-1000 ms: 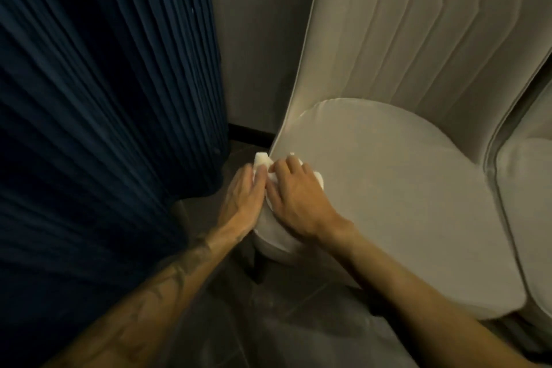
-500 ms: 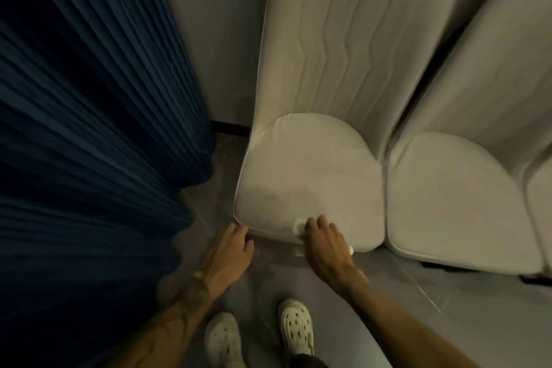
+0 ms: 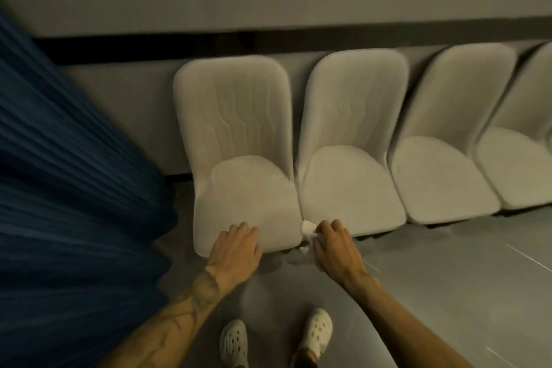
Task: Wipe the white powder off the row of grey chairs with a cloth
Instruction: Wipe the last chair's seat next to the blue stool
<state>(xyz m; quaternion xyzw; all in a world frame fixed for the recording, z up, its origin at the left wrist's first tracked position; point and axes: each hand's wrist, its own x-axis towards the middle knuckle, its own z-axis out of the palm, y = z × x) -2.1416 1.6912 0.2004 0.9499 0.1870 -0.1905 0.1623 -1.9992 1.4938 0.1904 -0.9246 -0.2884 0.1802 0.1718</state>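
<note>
**Both hands shift right along the front of the first chair**

Since half a second ago the view has pulled back and up: four grey chairs now show in a row against the wall, where before only two seats and part of a third filled the frame. The left hand (image 3: 236, 251) has come up off the floor side and now lies flat, fingers spread and holding nothing, on the front edge of the first chair (image 3: 239, 176), at about 6 o'clock on its seat. The right hand (image 3: 334, 248) has moved from the middle of that front edge to the seam where the first chair meets the second chair (image 3: 349, 176). It is curled around a white cloth (image 3: 308, 228), which pokes out past the fingertips at the 5 o'clock corner of the first seat, touching the seat edge.

The third chair (image 3: 442, 170) and fourth chair (image 3: 519, 158) stand further toward 3 o'clock, seats just beside one another. A pleated blue curtain (image 3: 68, 188) fills the 9 o'clock side. Two white clogs (image 3: 274, 337) stand on the grey floor (image 3: 433, 278) at 6 o'clock. The picture is blurred, so I cannot tell whether powder remains on the seats.
</note>
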